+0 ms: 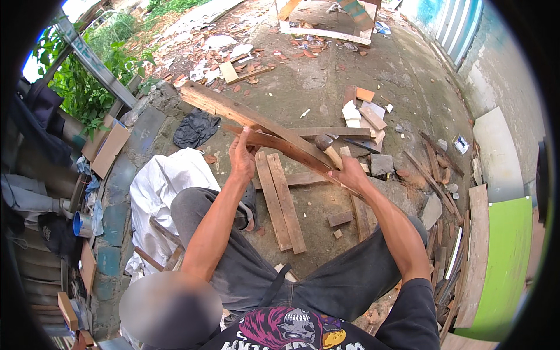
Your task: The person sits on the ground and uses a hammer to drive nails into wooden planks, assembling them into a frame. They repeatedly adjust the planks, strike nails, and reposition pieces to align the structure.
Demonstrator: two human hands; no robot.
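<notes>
A long rough wooden beam (221,107) slants across in front of me, from the far left down toward my right hand. Along its near side runs a thinner split wooden strip (265,139). My left hand (240,156) is closed around this strip, thumb on top, close to the beam. My right hand (352,175) grips the handle of a hammer (328,147), its head pointing up and away from me. That hand also lies against the near end of the wood; whether its fingers hold the wood too is hidden.
Two planks (280,201) lie side by side on the ground between my legs, near a small wood block (340,219). White sheeting (169,181) is on my left. Scrap wood (443,175) and a green panel (503,256) line the right wall.
</notes>
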